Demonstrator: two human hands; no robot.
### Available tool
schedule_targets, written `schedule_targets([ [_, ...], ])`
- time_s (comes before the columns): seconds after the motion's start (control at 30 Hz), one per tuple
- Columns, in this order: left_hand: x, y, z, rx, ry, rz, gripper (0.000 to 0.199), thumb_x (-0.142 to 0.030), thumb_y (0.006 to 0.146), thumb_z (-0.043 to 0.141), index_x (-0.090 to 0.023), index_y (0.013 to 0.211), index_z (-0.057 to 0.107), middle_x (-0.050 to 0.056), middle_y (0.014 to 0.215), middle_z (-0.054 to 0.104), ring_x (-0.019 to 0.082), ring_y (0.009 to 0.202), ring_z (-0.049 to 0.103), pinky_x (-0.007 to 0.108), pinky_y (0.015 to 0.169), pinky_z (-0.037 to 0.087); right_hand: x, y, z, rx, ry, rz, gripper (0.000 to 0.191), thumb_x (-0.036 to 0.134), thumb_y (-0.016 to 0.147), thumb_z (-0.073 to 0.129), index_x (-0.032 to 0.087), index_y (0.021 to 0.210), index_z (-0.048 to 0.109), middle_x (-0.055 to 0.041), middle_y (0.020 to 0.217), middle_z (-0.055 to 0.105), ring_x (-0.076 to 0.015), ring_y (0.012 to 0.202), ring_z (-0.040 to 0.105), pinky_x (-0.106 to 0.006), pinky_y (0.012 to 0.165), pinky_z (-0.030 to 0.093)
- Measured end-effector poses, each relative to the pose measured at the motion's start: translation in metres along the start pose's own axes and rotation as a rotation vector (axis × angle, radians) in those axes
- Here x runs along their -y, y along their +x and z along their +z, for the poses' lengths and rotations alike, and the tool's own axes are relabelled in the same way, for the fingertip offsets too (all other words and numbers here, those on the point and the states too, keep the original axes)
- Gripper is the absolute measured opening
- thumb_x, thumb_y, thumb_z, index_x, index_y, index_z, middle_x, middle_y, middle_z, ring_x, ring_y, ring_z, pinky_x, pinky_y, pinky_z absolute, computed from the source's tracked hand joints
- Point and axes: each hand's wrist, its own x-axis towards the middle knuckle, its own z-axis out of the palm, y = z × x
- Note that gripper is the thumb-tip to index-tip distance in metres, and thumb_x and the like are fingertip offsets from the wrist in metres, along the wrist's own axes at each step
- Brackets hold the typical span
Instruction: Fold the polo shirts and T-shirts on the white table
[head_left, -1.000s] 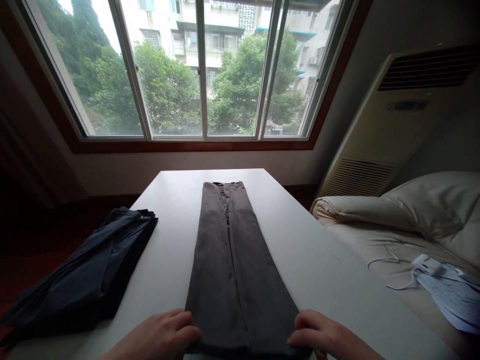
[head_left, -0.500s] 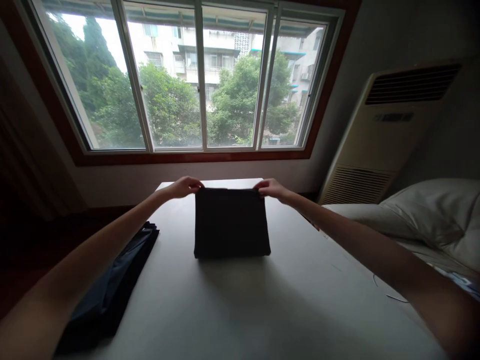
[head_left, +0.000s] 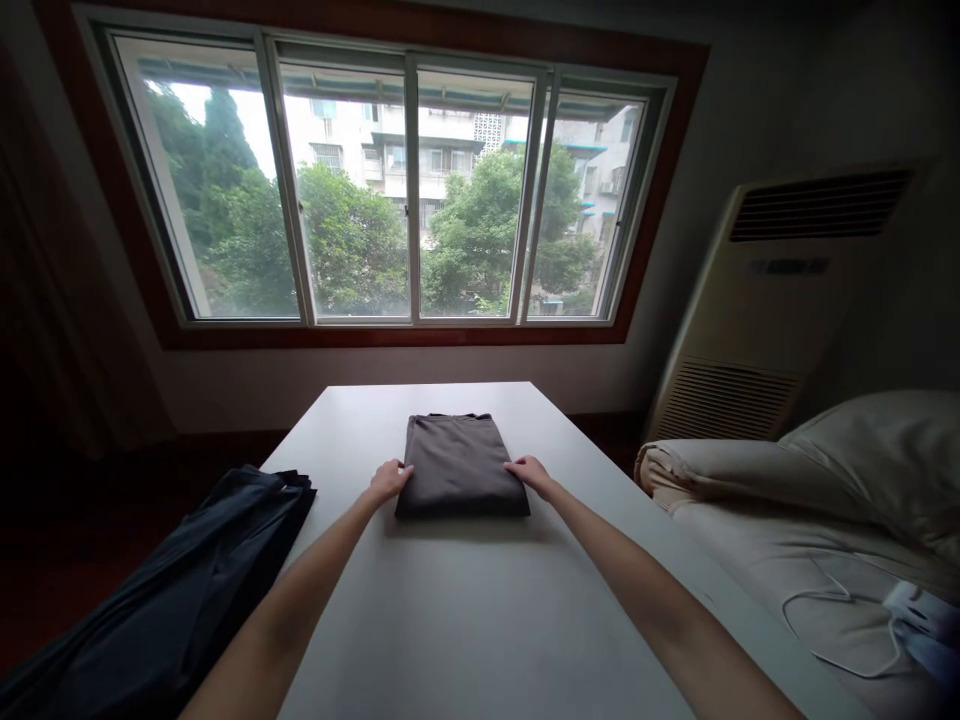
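A dark grey-brown folded cloth lies flat on the white table. My left hand is at its left edge, thumb on top and the other fingers bent at the side, pinching the edge. At the right edge my right hand pinches the cloth in the same way, its fingertips on the fabric. A dark navy garment rests along the table's left side, partly behind my left forearm.
A window spans the wall beyond the table. On the right stand a tall air conditioner and a light sofa with a white cable on its seat. A curtain hangs at far left.
The cloth, held upright by its top corners before, now lies flat. Both my hands have come down and nearer to its sides. The view has tilted up slightly.
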Motion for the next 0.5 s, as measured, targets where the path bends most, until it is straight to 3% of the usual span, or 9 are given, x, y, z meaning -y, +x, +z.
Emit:
schedule_targets([
  [0.23,-0.009,0.002,0.024,-0.022,0.041,-0.080,0.051,-0.053,0.088,0.052,-0.010,0.116,0.055,0.021,0.122,0.063,0.030,0.117,0.059,0.032,0.092,0.043,0.005,0.011,0.008,0.012,0.103,0.117,0.027,0.040,0.068,0.074,0.019,0.075,0.058,-0.0045,0.075,0.066,-0.0219,0.082,0.064,-0.026,0.064,0.047],
  [0.37,-0.012,-0.025,0.031,-0.010,0.040,0.007,0.062,-0.053,0.087,0.054,-0.010,0.130,0.041,0.021,0.123,0.062,0.031,0.113,0.061,0.031,0.087,0.045,-0.006,0.000,0.014,0.058,0.144,0.157,0.033,0.033,0.065,0.076,0.018,0.089,0.058,-0.0055,0.082,0.067,-0.0225,0.081,0.065,-0.026,0.062,0.048],
  [0.5,-0.006,-0.063,0.025,0.042,-0.053,0.074,0.058,-0.044,0.090,0.054,-0.011,0.133,0.035,0.019,0.113,0.066,0.030,0.109,0.063,0.032,0.088,0.045,-0.019,-0.026,0.014,0.123,0.171,0.174,0.040,0.025,0.070,0.072,0.015,0.104,0.054,-0.0084,0.094,0.066,-0.0209,0.084,0.065,-0.025,0.062,0.049],
])
